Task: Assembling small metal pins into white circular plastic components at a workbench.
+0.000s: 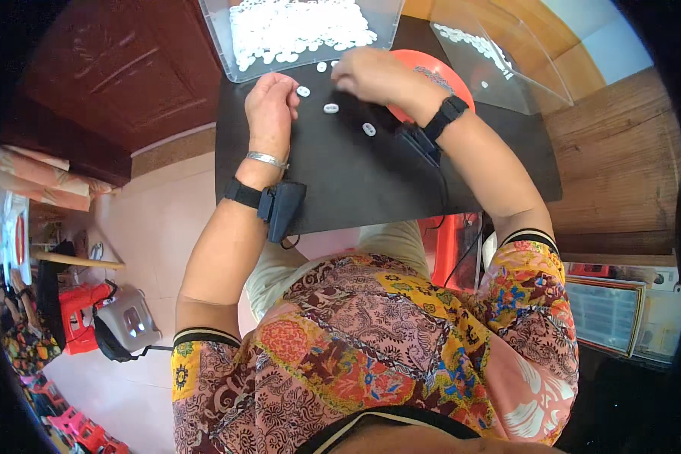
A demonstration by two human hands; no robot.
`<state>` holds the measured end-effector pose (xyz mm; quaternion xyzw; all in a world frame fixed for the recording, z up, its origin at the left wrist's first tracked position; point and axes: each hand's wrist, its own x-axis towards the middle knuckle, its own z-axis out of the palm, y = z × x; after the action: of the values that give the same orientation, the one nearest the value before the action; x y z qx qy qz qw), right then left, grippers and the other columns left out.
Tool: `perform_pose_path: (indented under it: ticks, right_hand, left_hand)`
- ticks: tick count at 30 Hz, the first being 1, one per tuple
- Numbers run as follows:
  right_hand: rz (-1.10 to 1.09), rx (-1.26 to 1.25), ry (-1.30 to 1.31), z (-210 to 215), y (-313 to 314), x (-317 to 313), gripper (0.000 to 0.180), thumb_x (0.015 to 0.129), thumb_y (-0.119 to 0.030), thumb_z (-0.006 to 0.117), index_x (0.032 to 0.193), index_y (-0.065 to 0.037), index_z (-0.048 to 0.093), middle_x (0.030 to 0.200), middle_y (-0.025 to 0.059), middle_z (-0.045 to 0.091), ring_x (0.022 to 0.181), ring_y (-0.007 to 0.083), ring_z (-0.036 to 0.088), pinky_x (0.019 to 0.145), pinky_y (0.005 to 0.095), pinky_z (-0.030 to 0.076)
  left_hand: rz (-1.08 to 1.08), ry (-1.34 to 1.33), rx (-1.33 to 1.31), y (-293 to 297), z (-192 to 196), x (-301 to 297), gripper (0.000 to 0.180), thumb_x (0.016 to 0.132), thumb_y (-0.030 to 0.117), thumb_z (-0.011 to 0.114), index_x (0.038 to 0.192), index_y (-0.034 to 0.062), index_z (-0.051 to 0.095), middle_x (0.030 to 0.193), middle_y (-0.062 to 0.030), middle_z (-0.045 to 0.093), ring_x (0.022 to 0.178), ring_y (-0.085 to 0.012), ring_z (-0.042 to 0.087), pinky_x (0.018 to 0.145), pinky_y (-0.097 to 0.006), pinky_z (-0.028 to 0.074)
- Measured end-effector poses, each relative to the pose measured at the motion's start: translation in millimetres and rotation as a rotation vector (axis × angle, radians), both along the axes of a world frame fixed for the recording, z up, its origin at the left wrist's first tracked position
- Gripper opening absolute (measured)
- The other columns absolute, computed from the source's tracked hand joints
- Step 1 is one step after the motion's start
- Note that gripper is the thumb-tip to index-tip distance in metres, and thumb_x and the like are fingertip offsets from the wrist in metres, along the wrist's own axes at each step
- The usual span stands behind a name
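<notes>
Near the front left corner of a clear plastic bin, my left hand (271,106) is curled, and a small white oval plastic piece (303,91) with dark spots shows at its fingertips. My right hand (371,74) is over the table beside the orange-red bowl (461,79), its fingers bent down and smeared by motion; what they hold is hidden. Two similar white oval pieces lie apart on the dark tabletop: one white piece (331,109) between the hands, another white piece (368,129) closer to me. A plain white piece (321,67) lies by the bin.
The clear plastic bin (238,74) holds a heap of white pieces. Small grey metal parts (435,77) lie in the bowl. At right stands another clear container (533,94) with white pieces. Black devices are strapped to both wrists, and a cable (444,189) hangs off the table (340,181).
</notes>
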<state>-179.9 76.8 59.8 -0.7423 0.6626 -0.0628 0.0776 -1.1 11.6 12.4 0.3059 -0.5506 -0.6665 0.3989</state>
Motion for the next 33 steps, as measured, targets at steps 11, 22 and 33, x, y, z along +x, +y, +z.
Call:
perform_pose_path:
  ticks: [11, 22, 33]
  right_hand:
    - [-0.181, -0.01, 0.611, -1.8, -35.9, -25.6, 0.019, 0.072, -0.012, 0.059, 0.085, -0.003, 0.07, 0.085, 0.0153, 0.068, 0.082, 0.0296, 0.066, 0.068, 0.0397, 0.052]
    - [-0.15, -0.046, 0.28, 2.2, -108.6, -24.9, 0.036, 0.074, -0.009, 0.057, 0.11, -0.01, 0.061, 0.101, 0.0167, 0.064, 0.094, 0.0337, 0.061, 0.079, 0.0417, 0.049]
    - [-0.138, -0.054, 0.457, -8.1, -143.4, -24.3, 0.036, 0.074, -0.01, 0.059, 0.11, -0.011, 0.058, 0.106, 0.021, 0.059, 0.091, 0.0366, 0.062, 0.075, 0.0426, 0.05]
  left_hand:
    - [0.206, 0.065, 0.089, -12.9, -5.3, -4.4, 0.019, 0.084, 0.008, 0.053, 0.1, -0.0003, 0.06, 0.096, -0.0043, 0.057, 0.091, -0.0134, 0.049, 0.084, -0.026, 0.038]
    - [0.187, 0.123, 0.151, -15.4, -9.8, -2.8, 0.025, 0.083, 0.007, 0.054, 0.106, -0.0009, 0.06, 0.1, -0.0064, 0.06, 0.093, -0.0152, 0.053, 0.085, -0.027, 0.04]
    - [0.235, 0.142, 0.177, -20.3, -10.1, -0.2, 0.03, 0.082, 0.007, 0.053, 0.11, -0.0023, 0.058, 0.107, -0.0084, 0.059, 0.1, -0.0169, 0.052, 0.09, -0.028, 0.038]
